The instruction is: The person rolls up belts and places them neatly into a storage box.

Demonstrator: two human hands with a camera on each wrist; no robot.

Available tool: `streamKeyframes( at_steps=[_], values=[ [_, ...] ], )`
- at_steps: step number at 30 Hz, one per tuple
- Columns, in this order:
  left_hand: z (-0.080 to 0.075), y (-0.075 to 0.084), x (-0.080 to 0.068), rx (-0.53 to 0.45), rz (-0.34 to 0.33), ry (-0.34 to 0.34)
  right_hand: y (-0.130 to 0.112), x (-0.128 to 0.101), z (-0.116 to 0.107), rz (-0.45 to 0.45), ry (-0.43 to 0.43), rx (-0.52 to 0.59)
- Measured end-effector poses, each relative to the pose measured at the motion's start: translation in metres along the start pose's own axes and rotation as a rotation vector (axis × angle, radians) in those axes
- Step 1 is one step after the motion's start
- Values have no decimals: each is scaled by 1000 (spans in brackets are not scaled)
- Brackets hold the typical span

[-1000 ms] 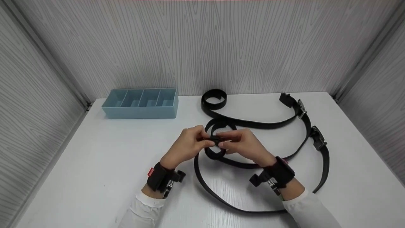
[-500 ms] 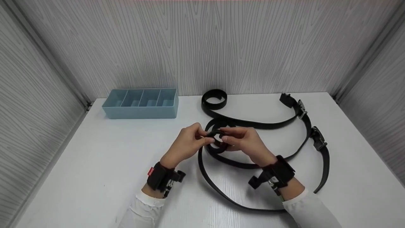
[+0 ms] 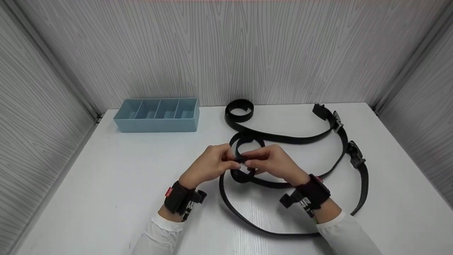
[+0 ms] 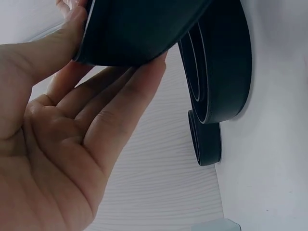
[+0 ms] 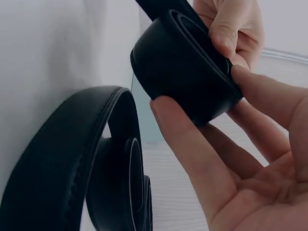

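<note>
Both hands pinch the rolled end of a black belt point(image 5: 178, 67) above the table. My left hand point(image 3: 208, 164) has thumb and fingertips on the coil's left side. From the right, my right hand point(image 3: 274, 163) grips the same coil between thumb and fingers. In the left wrist view the strap's broad face point(image 4: 139, 29) spans the space above the fingers. The belt's length loops toward the front, passes under the right sleeve and ends at a metal buckle point(image 3: 355, 154). Just behind the hands, a second belt's coil point(image 3: 262, 141) stands on edge, partly hidden by them.
A third black belt point(image 3: 239, 118) lies farther back, its end coiled near the rear wall. Another buckle point(image 3: 337, 122) is at the right. A blue tray point(image 3: 157, 125) with several compartments stands at the back left. Panelled walls point(image 3: 226, 53) enclose the white table point(image 3: 141, 170).
Both hands rose slightly with the coil, then came back down toward the front. The coil has turned between the fingers. The other belts and the tray have stayed put.
</note>
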State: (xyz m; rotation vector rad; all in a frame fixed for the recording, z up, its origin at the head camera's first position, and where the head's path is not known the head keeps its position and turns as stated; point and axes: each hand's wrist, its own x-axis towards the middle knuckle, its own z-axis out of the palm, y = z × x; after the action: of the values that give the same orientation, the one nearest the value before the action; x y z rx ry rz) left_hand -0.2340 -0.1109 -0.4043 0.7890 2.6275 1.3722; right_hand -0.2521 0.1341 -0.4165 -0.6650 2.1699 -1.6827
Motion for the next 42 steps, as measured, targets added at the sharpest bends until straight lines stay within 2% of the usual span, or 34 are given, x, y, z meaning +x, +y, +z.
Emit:
streamKeyframes(
  at_steps=[3, 6, 12, 16, 18, 24, 27, 29, 33, 36, 39, 42],
  values=[
    [1, 0, 1, -29, -30, 16, 0, 0, 1, 23, 37, 33],
    [1, -1, 2, -79, -56, 58, -1, 0, 3, 42, 97, 119],
    [2, -2, 3, -129, -76, 135, 1, 2, 7, 17, 163, 250],
    [2, -1, 3, -94, -52, 138, 1, 1, 6, 21, 146, 246],
    [1, 0, 3, -76, -42, 126, 0, 0, 4, 23, 126, 211],
    [1, 1, 1, -32, -13, 26, -2, -2, 1, 21, 14, 27],
    [2, 0, 1, -18, -7, -2, -1, -1, 1, 15, -28, -6],
    [2, 0, 1, -22, -27, -1, 0, -1, 2, 14, -24, -8],
    [2, 0, 1, -49, -84, 28, -1, -1, 4, 33, 37, 38],
    [1, 0, 1, -72, -109, 69, -3, 0, 6, 47, 103, 129],
    [0, 0, 1, -89, -107, 103, -3, 0, 7, 48, 141, 221],
    [0, 0, 1, -85, -83, 113, -2, 1, 6, 45, 139, 239]
  ],
)
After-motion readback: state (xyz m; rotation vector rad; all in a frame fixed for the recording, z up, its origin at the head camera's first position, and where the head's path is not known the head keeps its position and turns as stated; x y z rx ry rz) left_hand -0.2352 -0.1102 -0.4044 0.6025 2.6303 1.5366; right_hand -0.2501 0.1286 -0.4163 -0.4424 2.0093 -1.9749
